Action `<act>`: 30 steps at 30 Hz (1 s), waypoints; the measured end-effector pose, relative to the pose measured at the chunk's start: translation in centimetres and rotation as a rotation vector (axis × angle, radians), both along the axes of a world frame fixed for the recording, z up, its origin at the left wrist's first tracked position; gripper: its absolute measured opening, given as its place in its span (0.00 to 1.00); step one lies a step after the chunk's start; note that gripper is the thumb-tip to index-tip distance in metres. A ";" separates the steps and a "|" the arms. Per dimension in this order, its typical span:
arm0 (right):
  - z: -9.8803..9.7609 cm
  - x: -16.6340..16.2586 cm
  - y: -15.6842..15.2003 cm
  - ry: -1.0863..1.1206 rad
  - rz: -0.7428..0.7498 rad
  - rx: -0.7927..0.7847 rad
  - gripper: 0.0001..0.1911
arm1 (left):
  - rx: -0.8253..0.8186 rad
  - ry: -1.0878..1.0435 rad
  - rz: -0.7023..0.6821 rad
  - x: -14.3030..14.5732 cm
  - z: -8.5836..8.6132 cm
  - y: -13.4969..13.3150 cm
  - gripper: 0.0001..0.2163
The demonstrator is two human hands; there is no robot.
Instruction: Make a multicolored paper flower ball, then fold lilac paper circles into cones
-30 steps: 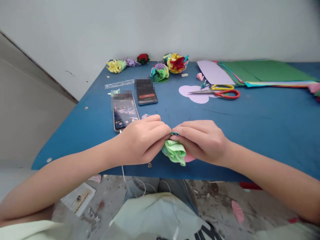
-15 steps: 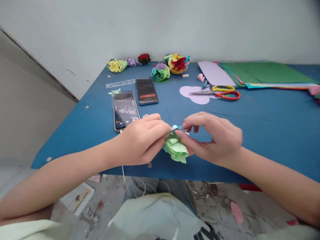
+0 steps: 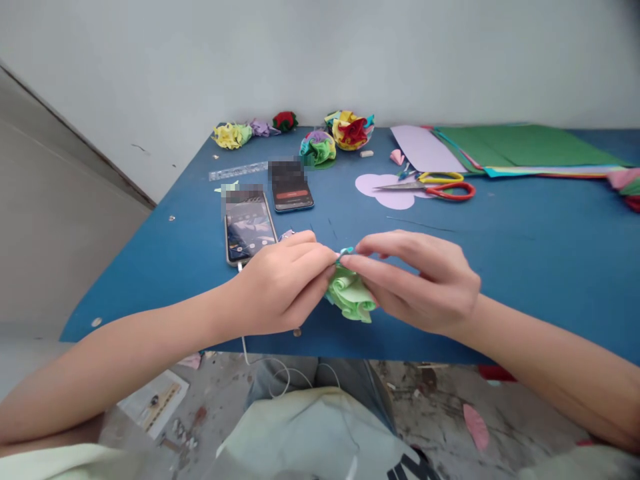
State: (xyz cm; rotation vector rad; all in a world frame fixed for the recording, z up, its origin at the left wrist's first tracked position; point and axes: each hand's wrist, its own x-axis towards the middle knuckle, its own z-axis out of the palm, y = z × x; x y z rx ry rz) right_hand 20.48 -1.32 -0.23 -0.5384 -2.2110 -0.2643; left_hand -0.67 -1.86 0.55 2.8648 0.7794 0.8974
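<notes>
Blue table (image 3: 525,267) against a grey wall. Two phones (image 3: 249,223): screens blurred, writing unreadable. Left hand (image 3: 280,287) curled, fingertips pinching the green paper flower (image 3: 350,299) at the near table edge. Right hand (image 3: 425,283) palm down, thumb and forefinger nipping the flower's top. Scissors (image 3: 430,187) lie well beyond.

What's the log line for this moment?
left hand: pinching green paper flower | right hand: pinching its top | scissors: lying on blue table
</notes>
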 end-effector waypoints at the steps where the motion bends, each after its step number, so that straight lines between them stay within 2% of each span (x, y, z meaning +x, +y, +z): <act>1: 0.0 0.0 0.1 -0.002 -0.001 -0.007 0.08 | 0.014 0.005 -0.001 0.0 -0.1 0.0 0.05; 13: 0.0 -0.5 0.6 0.018 0.086 -0.165 0.06 | 0.014 0.088 0.037 0.2 0.0 0.0 0.06; 20: -0.2 -0.4 0.7 -0.077 0.045 -0.050 0.06 | 0.075 0.097 0.024 0.2 -0.4 -0.1 0.04; 24: -0.5 -0.7 0.5 -0.017 -0.013 -0.042 0.03 | 0.079 0.093 0.034 0.3 -0.3 0.0 0.05; 30: -0.5 -1.0 0.2 0.042 -0.049 -0.049 0.05 | 0.038 0.098 0.049 0.4 0.1 0.1 0.06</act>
